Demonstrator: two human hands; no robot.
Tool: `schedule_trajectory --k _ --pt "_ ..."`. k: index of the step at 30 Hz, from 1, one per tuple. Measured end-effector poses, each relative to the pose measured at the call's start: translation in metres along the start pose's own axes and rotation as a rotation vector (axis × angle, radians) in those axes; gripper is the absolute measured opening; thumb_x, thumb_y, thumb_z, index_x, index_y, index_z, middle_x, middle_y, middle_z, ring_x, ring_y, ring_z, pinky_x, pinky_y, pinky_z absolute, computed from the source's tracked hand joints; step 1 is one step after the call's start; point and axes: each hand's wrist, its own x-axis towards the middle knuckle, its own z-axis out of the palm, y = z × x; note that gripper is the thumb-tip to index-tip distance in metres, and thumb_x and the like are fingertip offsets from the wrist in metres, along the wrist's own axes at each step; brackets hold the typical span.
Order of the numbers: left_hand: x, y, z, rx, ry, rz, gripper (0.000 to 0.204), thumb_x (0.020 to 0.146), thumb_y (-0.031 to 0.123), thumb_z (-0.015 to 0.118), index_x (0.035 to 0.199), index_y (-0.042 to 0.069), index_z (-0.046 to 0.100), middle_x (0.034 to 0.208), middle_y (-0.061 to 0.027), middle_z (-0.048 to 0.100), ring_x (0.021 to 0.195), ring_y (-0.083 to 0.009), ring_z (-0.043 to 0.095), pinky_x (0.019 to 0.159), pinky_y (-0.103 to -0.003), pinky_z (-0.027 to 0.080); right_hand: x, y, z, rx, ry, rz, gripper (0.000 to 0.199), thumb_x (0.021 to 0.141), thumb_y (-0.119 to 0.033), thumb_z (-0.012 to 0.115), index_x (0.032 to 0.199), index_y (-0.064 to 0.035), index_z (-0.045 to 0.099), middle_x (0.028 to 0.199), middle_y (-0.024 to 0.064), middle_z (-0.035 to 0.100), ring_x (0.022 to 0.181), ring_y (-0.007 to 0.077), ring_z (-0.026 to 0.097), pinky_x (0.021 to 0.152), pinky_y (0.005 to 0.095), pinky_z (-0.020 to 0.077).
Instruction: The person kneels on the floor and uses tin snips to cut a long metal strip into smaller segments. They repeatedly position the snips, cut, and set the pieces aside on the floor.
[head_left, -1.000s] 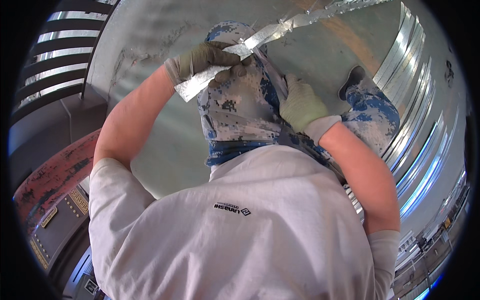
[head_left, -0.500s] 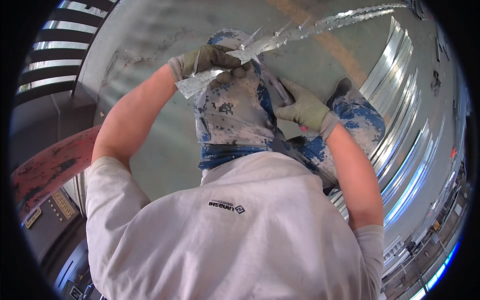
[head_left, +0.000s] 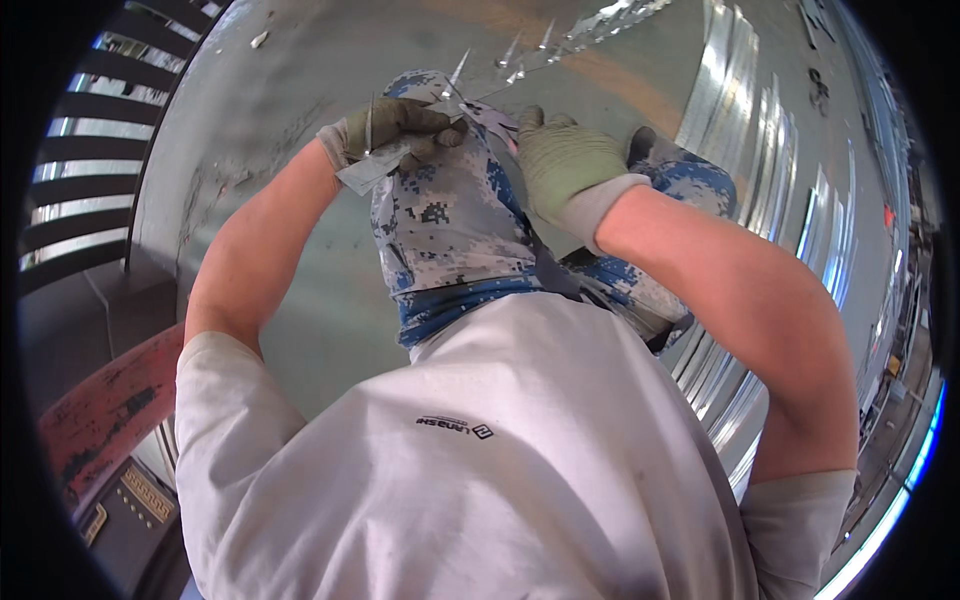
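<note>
My left hand (head_left: pixel 395 128), in a dark work glove, grips a thin galvanized metal strip (head_left: pixel 364 177) over my camouflage-trousered knee. Upright sharp spikes (head_left: pixel 457 72) stand along the strip, which runs away to the upper right past the knee. My right hand (head_left: pixel 570 165), in a pale green glove, is closed round a metal hand tool (head_left: pixel 494 122) beside the knee. The tool's far end lies close to the strip, just right of my left hand. Its jaws cannot be made out, and my glove covers most of its handles.
Long shiny metal strips (head_left: pixel 740 100) lie in rows on the grey floor at the right. A dark slatted rack (head_left: pixel 100 150) stands at the far left. Below it is a worn red curved bar (head_left: pixel 115 405). A small dark tool (head_left: pixel 818 90) lies at the upper right.
My right hand has moved up and left, bringing the tool nearer the strip, and its forearm has swung across. My left hand keeps its hold; the view has shifted slightly.
</note>
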Motion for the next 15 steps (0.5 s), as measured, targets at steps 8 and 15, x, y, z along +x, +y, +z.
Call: schedule_trajectory --k 8,15 --pt "-0.008 0.008 0.026 0.116 0.206 0.012 0.027 0.117 0.021 0.059 0.136 0.003 0.069 0.101 -0.0006 0.071 0.064 -0.0046 0.062 0.052 -0.019 0.05 -0.007 0.002 0.021 0.039 -0.04 0.119 0.055 0.114 -0.034 0.056 0.159 -0.0032 0.048 0.141 0.0244 0.068 0.124 0.041 0.074 0.097 0.055 0.0621" --pt "-0.01 0.007 0.034 0.105 0.24 -0.01 0.029 0.117 0.022 0.06 0.138 0.003 0.069 0.101 0.0005 0.071 0.064 -0.0038 0.06 0.051 -0.02 0.046 -0.005 0.016 0.021 0.179 -0.132 0.089 0.071 0.099 -0.02 0.069 0.164 -0.0034 0.043 0.145 0.0294 0.063 0.129 0.0457 0.07 0.104 0.0532 0.0596"
